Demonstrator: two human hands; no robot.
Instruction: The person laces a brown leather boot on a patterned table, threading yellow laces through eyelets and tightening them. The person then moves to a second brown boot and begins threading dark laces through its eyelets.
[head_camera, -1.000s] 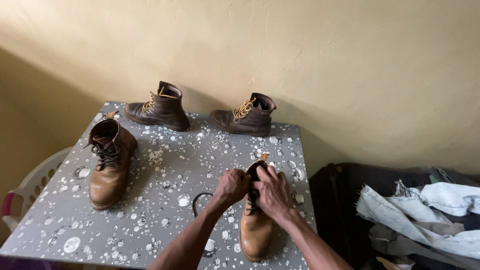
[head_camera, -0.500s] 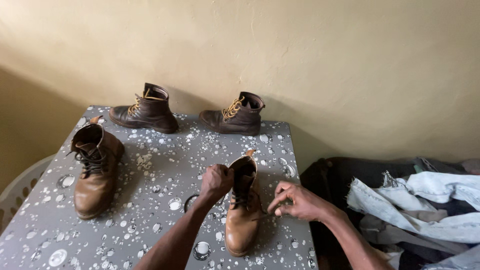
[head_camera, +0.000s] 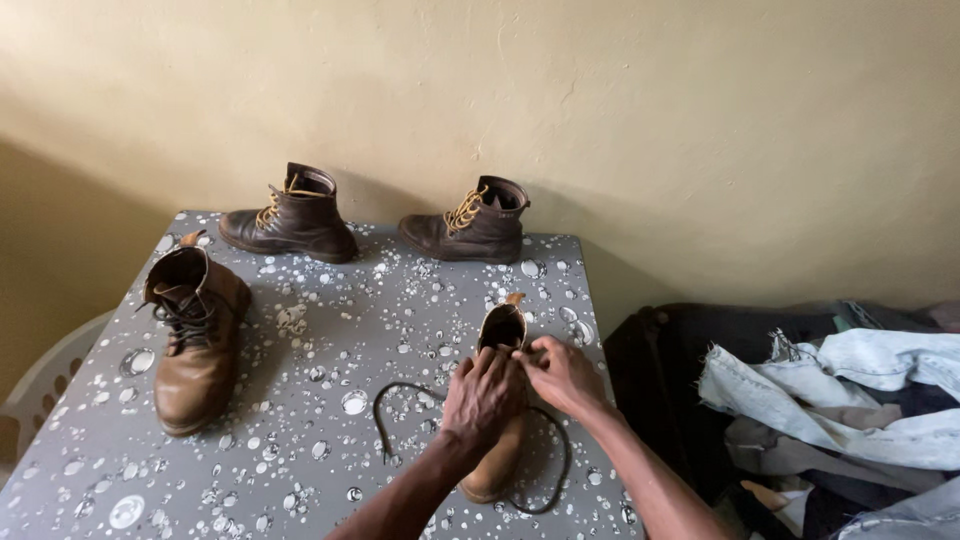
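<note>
Near the front right corner of the bench (head_camera: 300, 440), a tan leather boot (head_camera: 497, 455) stands upright with its toe pointing toward the person and its open collar away. Both hands meet over the boot's lacing. The left hand (head_camera: 483, 398) lies on top of the upper, fingers curled down in a clenched grip on the boot's throat and lace area. The right hand (head_camera: 562, 375) sits just beside it, on the side of the boot nearer the bench's right edge, its fingertips pinched together at the collar; what exactly they pinch cannot be told, as the left hand covers the spot. A dark bootlace (head_camera: 385, 420) trails loose from the boot: one end curls out over the bench on the side away from the right edge, and another loop (head_camera: 560, 470) runs round the boot's other side and under its toe.

Well apart from this boot, toward the bench's left edge, its tan mate (head_camera: 193, 340) stands laced with dark laces. Beyond the held boot, against the cream wall (head_camera: 600, 120), two dark brown boots with yellow laces stand side by side, one (head_camera: 290, 218) further from it than the other (head_camera: 470, 225). Past the bench's right edge, pale denim clothing (head_camera: 850, 390) lies heaped on dark fabric.
</note>
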